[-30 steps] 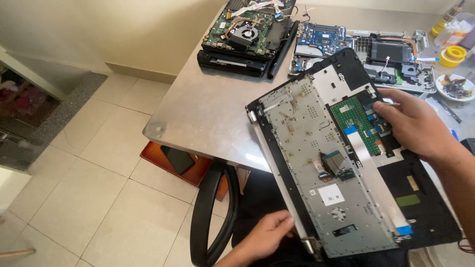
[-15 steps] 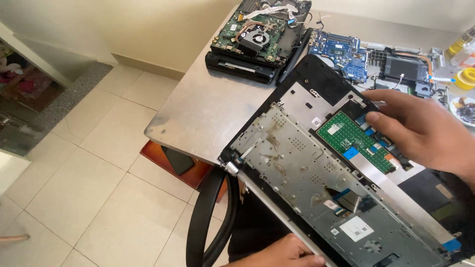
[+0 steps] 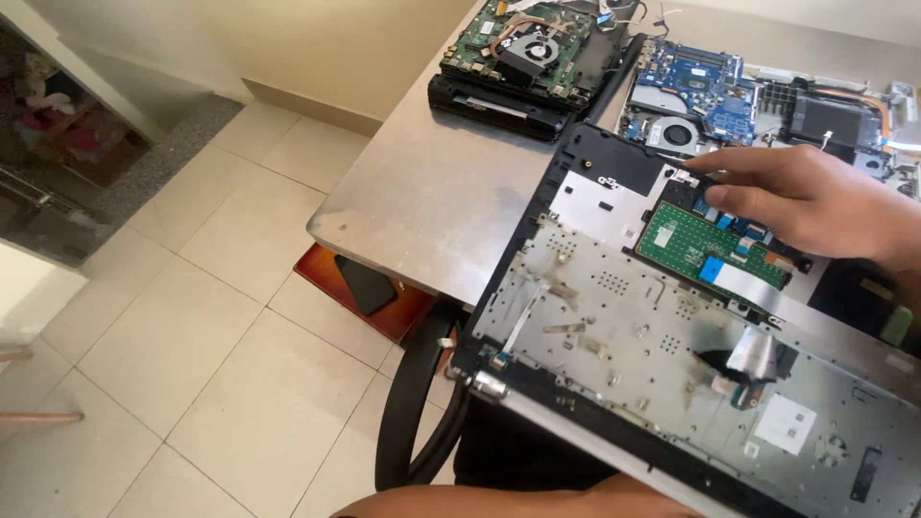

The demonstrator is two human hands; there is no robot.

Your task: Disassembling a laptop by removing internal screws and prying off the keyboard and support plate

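An opened laptop top cover [image 3: 624,326] lies inner side up, tilted, with its near end hanging past the table edge. Its metal keyboard backplate faces me. A green touchpad board [image 3: 686,245] with a white and blue ribbon cable [image 3: 743,283] sits near the far side. My right hand [image 3: 815,197] reaches in from the right, its fingers laid on the cover just above the green board, holding nothing. Only a sliver of my left hand [image 3: 499,503] shows at the bottom, under the cover's near edge; its fingers are hidden.
On the grey table [image 3: 432,192], at the back, a stripped laptop base with a fan [image 3: 523,58] stands beside a blue motherboard [image 3: 686,82]. A black chair armrest [image 3: 413,403] and a red box [image 3: 355,288] are below the table edge, over tiled floor.
The cover has swung round and come closer to me, now reaching further past the table edge. My right hand stayed by the green board. My left hand dropped almost out of view.
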